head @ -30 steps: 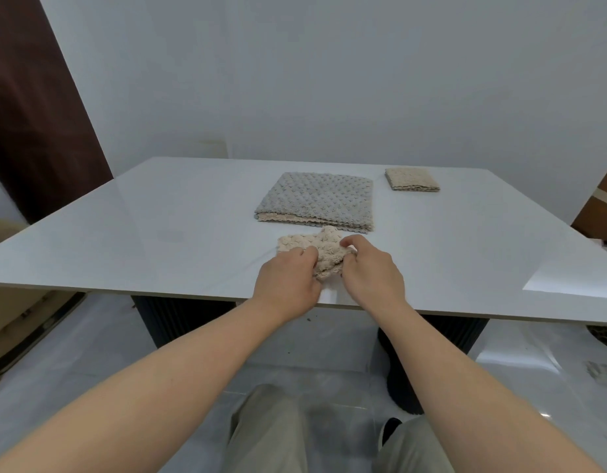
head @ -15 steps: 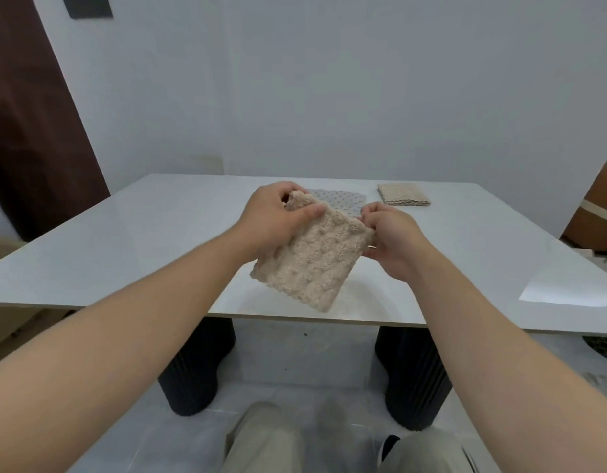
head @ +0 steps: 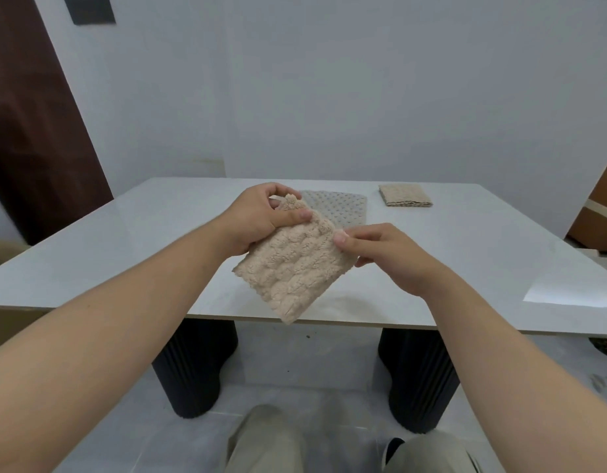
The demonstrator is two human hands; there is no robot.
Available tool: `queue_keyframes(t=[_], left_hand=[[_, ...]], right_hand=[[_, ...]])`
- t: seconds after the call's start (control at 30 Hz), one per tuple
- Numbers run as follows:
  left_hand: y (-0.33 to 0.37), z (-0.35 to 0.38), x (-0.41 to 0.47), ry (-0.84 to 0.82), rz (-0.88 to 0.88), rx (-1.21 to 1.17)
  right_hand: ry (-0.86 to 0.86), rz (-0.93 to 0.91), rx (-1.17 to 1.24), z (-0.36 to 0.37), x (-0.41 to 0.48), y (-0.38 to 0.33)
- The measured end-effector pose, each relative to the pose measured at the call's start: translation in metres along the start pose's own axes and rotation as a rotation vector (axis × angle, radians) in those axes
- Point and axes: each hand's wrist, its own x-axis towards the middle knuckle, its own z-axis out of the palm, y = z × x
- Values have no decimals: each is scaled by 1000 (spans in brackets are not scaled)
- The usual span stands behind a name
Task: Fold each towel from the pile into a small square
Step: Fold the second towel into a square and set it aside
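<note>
Beige knobbly towel [head: 292, 268] hanging over white table [head: 141, 254], L hand [head: 257, 216] & R hand [head: 380, 254] pinching top corners, partly blocking grey dotted towel pile [head: 343, 208], folded beige square [head: 404, 200] sitting beyond.

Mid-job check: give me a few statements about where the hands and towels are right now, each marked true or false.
1. The left hand and the right hand hold the beige towel up off the table. True.
2. The right hand lies flat on the table. False: it pinches the beige towel's upper right corner.
3. A folded beige towel lies at the table's far right. True.
4. The grey towel hangs over the table's near edge. False: it lies flat mid-table, behind the hands.
</note>
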Motion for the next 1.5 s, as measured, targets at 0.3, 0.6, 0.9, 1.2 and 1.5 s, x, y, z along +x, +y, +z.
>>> queue_keyframes(t=[0.3, 0.6, 0.9, 1.2, 1.5], left_hand=[[-17, -5, 3, 16, -54, -35], [-53, 11, 9, 54, -120, -14], [-74, 22, 16, 113, -272, -43], [-83, 26, -6, 6, 9, 19], [-66, 19, -11, -219, -299, -266]], right_hand=[[-154, 197, 108, 8, 4, 14], [-45, 399, 283, 8, 12, 25], [93, 378, 318, 9, 16, 42], [211, 394, 381, 14, 25, 55], [241, 399, 479, 17, 27, 54]])
